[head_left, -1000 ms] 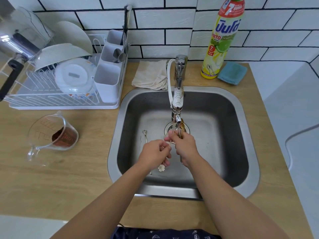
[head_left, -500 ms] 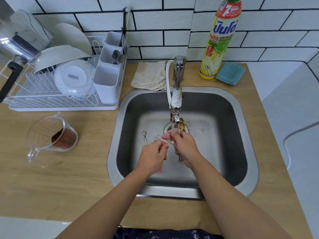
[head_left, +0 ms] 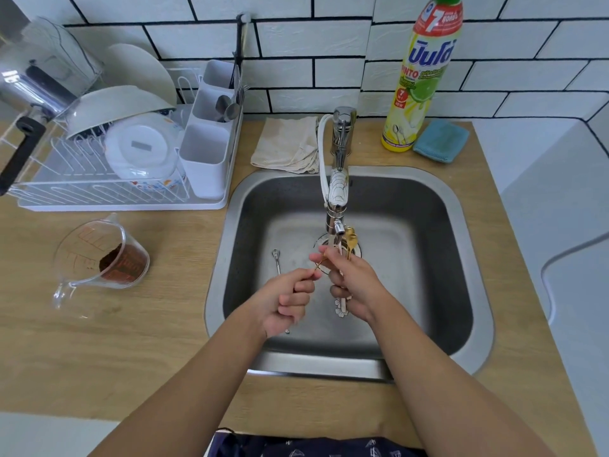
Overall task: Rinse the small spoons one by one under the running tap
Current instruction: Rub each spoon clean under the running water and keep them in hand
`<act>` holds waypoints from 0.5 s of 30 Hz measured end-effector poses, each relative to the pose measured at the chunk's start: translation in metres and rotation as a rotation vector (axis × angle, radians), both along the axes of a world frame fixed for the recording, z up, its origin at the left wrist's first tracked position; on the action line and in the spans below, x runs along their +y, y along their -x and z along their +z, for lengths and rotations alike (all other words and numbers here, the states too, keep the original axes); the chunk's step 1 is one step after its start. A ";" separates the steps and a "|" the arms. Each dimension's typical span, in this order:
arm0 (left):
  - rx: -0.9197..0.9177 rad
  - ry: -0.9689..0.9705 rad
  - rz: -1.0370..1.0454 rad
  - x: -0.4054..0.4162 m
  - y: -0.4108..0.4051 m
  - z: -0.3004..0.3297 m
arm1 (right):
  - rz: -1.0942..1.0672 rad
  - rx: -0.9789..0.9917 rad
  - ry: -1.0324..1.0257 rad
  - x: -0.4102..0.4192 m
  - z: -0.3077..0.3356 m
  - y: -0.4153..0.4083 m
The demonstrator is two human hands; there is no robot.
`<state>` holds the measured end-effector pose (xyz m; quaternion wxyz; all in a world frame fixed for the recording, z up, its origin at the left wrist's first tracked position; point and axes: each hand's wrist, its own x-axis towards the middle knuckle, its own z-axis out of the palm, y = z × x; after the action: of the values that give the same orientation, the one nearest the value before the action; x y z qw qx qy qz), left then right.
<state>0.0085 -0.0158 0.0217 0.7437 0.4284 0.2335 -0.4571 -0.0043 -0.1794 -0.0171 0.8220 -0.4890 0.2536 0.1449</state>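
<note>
Spoons [head_left: 348, 240] bunched upright in right hand [head_left: 354, 282], gold bowls just beside tap [head_left: 336, 206] outlet. Left hand [head_left: 285, 300] pinching thin gold handle [head_left: 318, 266], axis slanting up-right into the bunch. One silver spoon [head_left: 276, 260] loose on sink [head_left: 428, 258] floor, nearer left hand.

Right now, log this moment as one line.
left hand: pinches thin gold spoon | right hand: grips gold spoon bunch under chrome tap | silver spoon: in sink
</note>
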 end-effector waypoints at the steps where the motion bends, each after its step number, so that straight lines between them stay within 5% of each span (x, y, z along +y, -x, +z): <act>1: 0.004 0.004 -0.040 0.002 0.000 0.000 | -0.008 0.010 0.005 0.000 0.000 0.000; 6: -0.420 -0.382 -0.304 0.001 0.010 -0.007 | -0.047 0.074 0.061 0.003 -0.002 -0.005; 15: -0.302 -0.248 -0.229 -0.003 0.009 -0.007 | -0.081 0.074 0.273 0.007 0.006 -0.006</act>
<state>-0.0006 -0.0193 0.0143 0.6550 0.6038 0.1239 -0.4370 0.0020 -0.1723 -0.0115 0.7430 -0.5798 0.3207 0.0939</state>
